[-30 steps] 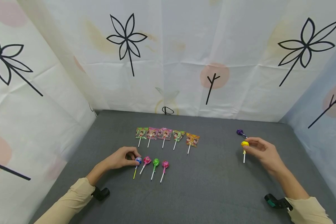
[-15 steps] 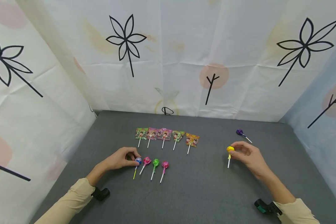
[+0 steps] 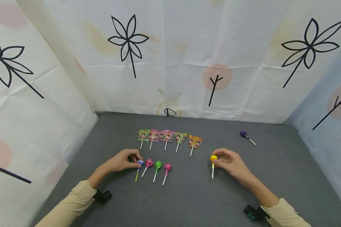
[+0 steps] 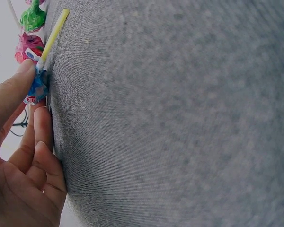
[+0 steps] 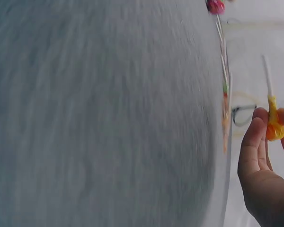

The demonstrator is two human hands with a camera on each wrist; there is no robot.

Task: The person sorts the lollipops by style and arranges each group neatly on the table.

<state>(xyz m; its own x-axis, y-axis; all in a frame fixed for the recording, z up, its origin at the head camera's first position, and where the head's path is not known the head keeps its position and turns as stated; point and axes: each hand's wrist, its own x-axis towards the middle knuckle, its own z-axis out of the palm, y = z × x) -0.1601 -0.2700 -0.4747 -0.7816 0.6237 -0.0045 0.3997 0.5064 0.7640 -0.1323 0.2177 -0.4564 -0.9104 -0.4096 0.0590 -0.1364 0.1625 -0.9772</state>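
Observation:
My left hand (image 3: 124,161) pinches the wrapped head of a blue lollipop (image 4: 38,89) with a yellow stick, at the left end of the front row. Beside it lie a pink-red lollipop (image 3: 149,162), a green lollipop (image 3: 158,165) and a pink lollipop (image 3: 167,166), their sticks toward me. To the right, my right hand (image 3: 232,164) holds a yellow lollipop (image 3: 213,158) between thumb and fingers, its white stick hanging down. The right wrist view shows this yellow lollipop raised off the cloth.
Behind the front row, several flat-packet lollipops (image 3: 167,136) lie side by side, an orange packet lollipop (image 3: 195,141) at their right end. A purple lollipop (image 3: 243,134) lies at the back right of the grey tabletop (image 3: 199,198). Patterned white curtains (image 3: 182,47) stand behind and at both sides.
My right hand has carried the yellow lollipop leftward and slightly toward me, away from the purple lollipop, which now shows fully. The left hand stays in place on the blue lollipop.

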